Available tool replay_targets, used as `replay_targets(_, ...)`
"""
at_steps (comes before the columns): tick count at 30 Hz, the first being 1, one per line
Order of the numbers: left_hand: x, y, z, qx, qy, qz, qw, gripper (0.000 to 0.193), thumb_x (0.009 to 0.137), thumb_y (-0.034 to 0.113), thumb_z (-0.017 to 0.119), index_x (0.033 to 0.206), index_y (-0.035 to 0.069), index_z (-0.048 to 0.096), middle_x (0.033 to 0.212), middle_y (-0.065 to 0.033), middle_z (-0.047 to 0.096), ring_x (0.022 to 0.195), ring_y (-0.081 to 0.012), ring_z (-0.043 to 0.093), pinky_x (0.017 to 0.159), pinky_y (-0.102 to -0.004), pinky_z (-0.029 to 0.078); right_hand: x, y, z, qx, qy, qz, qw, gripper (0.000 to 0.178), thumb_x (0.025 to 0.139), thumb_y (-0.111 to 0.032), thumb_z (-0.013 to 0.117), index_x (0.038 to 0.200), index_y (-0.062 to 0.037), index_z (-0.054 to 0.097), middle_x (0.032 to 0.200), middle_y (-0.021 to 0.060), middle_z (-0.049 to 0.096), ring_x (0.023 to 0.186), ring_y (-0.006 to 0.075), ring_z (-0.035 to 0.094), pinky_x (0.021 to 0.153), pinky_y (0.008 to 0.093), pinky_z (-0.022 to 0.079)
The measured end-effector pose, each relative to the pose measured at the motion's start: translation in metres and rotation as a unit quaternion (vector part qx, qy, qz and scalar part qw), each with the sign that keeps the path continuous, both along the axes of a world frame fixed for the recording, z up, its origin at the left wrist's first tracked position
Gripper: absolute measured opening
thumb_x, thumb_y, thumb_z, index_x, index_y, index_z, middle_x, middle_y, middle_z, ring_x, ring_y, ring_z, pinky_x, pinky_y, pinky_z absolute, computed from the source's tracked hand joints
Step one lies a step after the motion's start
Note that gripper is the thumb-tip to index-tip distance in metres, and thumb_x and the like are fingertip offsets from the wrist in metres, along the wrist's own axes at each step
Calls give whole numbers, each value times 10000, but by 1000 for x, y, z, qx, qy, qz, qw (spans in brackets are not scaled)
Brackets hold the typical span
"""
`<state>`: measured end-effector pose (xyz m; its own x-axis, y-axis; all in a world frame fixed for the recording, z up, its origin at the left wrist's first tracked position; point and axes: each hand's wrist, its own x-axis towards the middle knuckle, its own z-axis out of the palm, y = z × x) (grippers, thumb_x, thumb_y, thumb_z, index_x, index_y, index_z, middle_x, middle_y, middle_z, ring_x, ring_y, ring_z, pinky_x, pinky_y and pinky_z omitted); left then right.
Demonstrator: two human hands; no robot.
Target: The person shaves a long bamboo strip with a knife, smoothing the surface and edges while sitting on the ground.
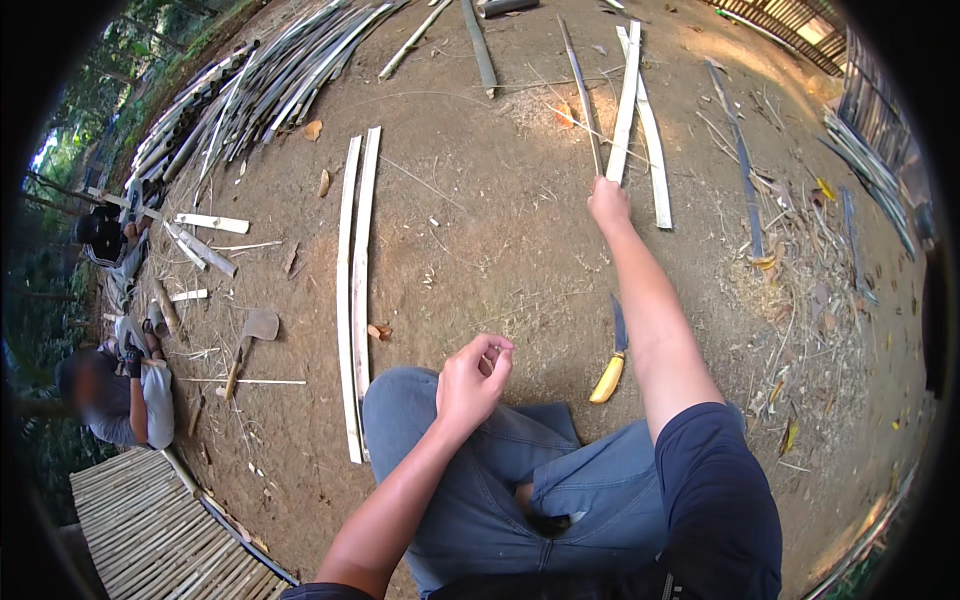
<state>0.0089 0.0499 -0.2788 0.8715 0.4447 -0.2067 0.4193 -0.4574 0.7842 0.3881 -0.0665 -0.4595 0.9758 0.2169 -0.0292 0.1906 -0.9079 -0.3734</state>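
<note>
My right hand (610, 204) reaches far out over the ground, its fingers closed at the near end of a pale split bamboo strip (626, 100). A thin dark stick (580, 95) also runs up to that hand; whether the fingers take it in too, I cannot tell. Beside them lies a second pale bamboo strip (655, 165). My left hand (474, 380) hovers above my left knee, empty, fingers loosely curled with a gap to the thumb. Between my knees and right forearm, a knife (611, 365) with a yellow handle and dark blade rests on the dirt.
Two long pale bamboo strips (352, 290) lie by my left knee. A hatchet-like tool (257, 326) is farther left, near two seated people. Bamboo poles (270, 75) are piled at the far left. A slatted bamboo platform (165, 525) stands at lower left; dark strips (738, 150) lie right.
</note>
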Motion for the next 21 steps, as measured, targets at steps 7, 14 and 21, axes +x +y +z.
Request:
replay_targets(7, 1, -2, -5, -2, -17, -2, 1000, 154, 900, 214, 658, 995, 103, 706, 639, -26, 603, 542, -116, 576, 546, -294, 463, -2, -10, 15, 435, 234, -219, 842, 131, 872, -82, 646, 986, -17, 638, 908, 104, 711, 806, 169, 696, 663, 308, 561)
replay_targets(14, -8, 1, 0, -12, -67, 19, 997, 132, 929, 159, 658, 1004, 56, 687, 648, 19, 543, 550, -33, 461, 514, -242, 385, -107, -50, 92, 482, 513, -49, 708, 164, 917, -92, 630, 1077, -53, 636, 1029, 57, 694, 861, 109, 644, 740, 248, 532)
replay_targets(21, -9, 5, -9, -42, -139, 46, 988, 186, 922, 211, 641, 1058, 87, 669, 726, -50, 643, 608, -145, 598, 586, -325, 482, -277, -111, 194, 475, 540, 58, 692, 314, 939, -135, 641, 1233, -50, 571, 1066, 31, 682, 880, 93, 637, 750, 239, 527)
